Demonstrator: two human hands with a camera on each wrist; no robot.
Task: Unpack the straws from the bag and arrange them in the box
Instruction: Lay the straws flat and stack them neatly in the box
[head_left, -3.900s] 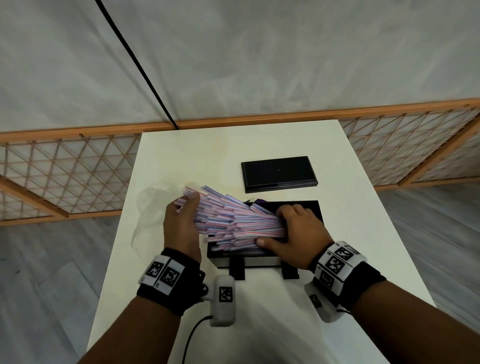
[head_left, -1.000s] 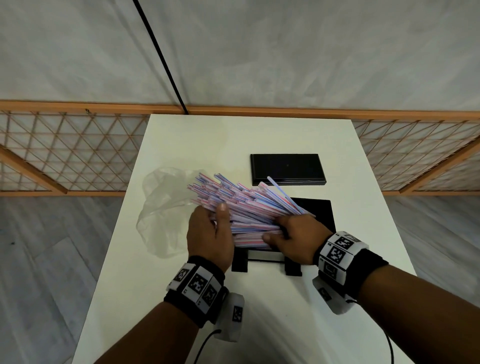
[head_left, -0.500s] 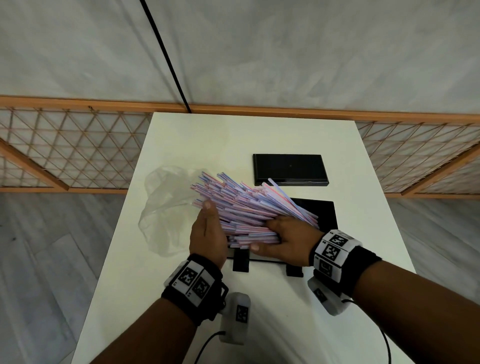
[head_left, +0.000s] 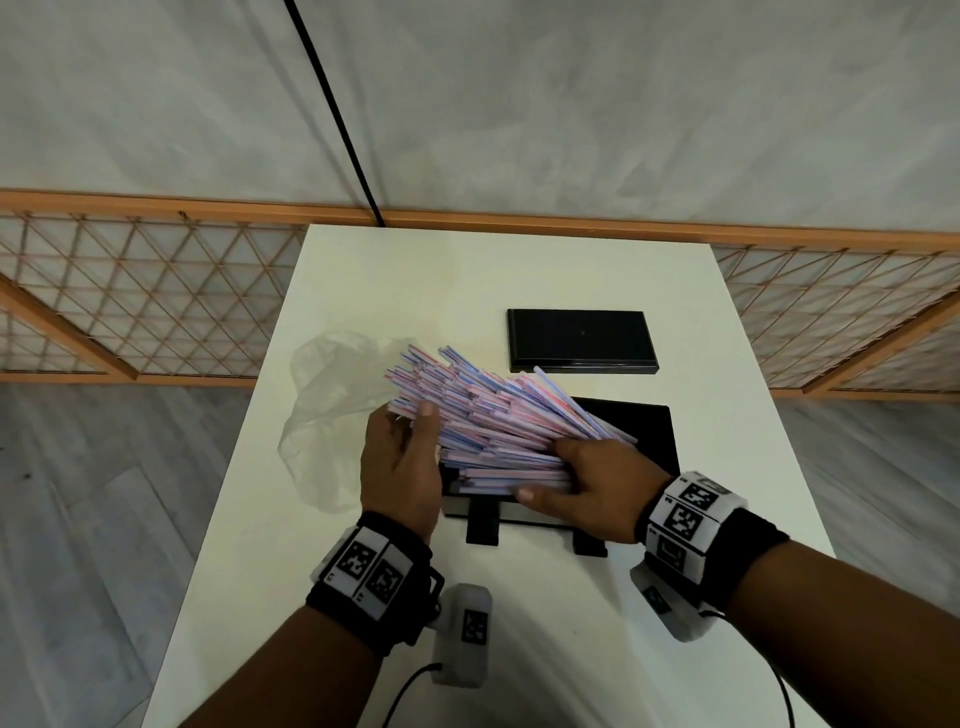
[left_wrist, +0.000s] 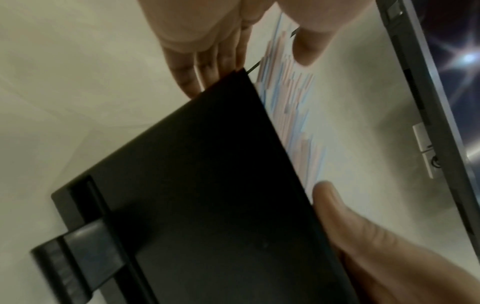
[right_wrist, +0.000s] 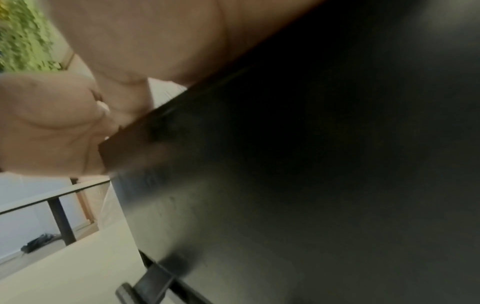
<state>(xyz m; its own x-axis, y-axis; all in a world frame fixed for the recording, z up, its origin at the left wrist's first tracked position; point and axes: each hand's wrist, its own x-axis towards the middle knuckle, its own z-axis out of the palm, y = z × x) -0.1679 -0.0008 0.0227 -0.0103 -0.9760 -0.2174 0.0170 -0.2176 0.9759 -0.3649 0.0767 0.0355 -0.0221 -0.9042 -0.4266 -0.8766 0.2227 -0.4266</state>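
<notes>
A thick fan of pink, blue and white straws (head_left: 488, 421) lies slanted across the open black box (head_left: 644, 431), its left ends sticking out past the box. My right hand (head_left: 550, 467) grips the right part of the bundle, fingers on top and thumb underneath. My left hand (head_left: 410, 431) stands at the left ends with straight fingers (left_wrist: 207, 61) and its thumb touching the straws (left_wrist: 291, 107). The left wrist view shows the box (left_wrist: 207, 185) from its front side. The right wrist view is mostly filled by the dark box wall (right_wrist: 311, 164).
The empty clear plastic bag (head_left: 332, 410) lies crumpled on the white table (head_left: 415, 280), left of the straws. The black box lid (head_left: 582, 340) lies flat behind the box. A wooden lattice fence runs behind the table.
My left hand has slid a little toward the straws' left ends, its thumb now against them. My right hand keeps its hold and the bundle stays fanned over the box.
</notes>
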